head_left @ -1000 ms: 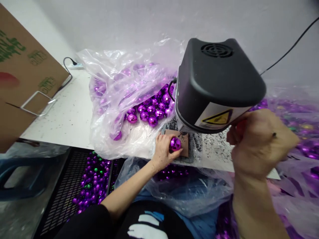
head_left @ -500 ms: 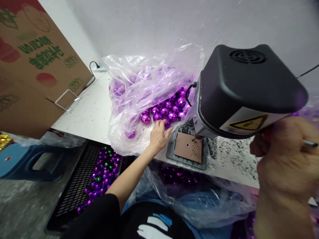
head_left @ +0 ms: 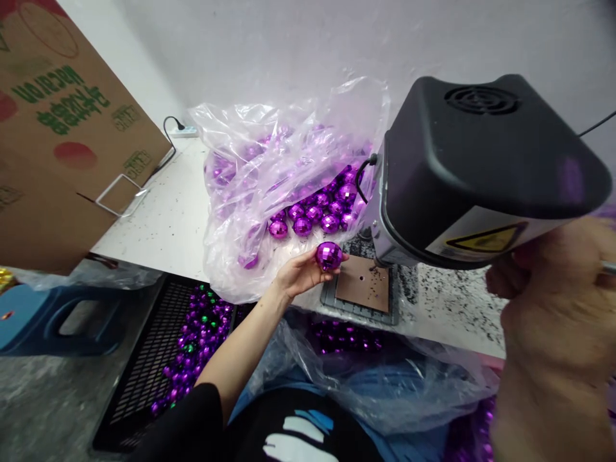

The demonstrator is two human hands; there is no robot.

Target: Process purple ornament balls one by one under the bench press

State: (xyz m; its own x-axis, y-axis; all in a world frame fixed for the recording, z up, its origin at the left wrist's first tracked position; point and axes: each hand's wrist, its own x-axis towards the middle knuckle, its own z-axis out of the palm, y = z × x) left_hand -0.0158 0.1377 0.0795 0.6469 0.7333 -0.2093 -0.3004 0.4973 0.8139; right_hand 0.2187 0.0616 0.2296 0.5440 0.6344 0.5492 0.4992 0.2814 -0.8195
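Note:
My left hand [head_left: 304,274] holds a faceted purple ball [head_left: 329,256] on its fingertips, palm turned up, just left of a brown square plate [head_left: 362,282] with a small hole. Behind the hand, several more purple balls [head_left: 314,213] spill from the mouth of a clear plastic bag [head_left: 235,269]. At the right, my right hand [head_left: 553,301] is curled beside a black machine head [head_left: 495,160] with a yellow warning label. Its fingers are partly hidden behind the machine; a metal rod end shows at the frame's right edge, and what they grip cannot be made out.
A large cardboard box [head_left: 81,147] leans in at the left, over the white table [head_left: 168,218]. Below are a blue stool [head_left: 38,314] and a black crate [head_left: 139,366] with small purple and green balls. Dark flecks cover the table right of the plate.
My left hand has lifted a purple ball from the pile, moved it slightly towards the plate and turned palm up. My right hand stays by the machine. The view has shifted slightly.

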